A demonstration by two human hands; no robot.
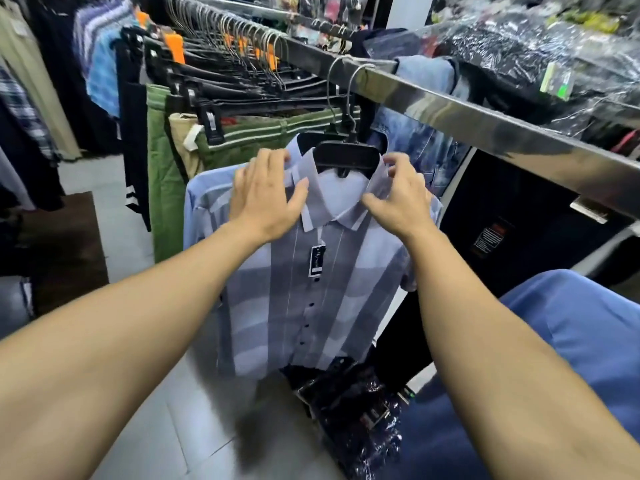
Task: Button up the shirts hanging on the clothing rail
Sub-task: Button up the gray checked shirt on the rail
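Note:
A pale blue and grey checked shirt (270, 306) hangs facing me on a black hanger (346, 154) from the chrome clothing rail (450, 112). Dark buttons (309, 315) run down its placket, which lies closed below a dark tag (317, 260). My left hand (266, 194) lies on the shirt's left shoulder, fingertips curled over the collar (337, 211) edge and thumb on the collar wing. My right hand (398, 194) grips the collar's right side between bent fingers and thumb.
Green and khaki trousers (162, 174) and dark garments on clip hangers crowd the rail to the left. Denim pieces (415, 136) hang behind the shirt. Plastic-wrapped clothes (349, 407) lie on the floor below, and more wrapped stock (526, 46) sits past the rail.

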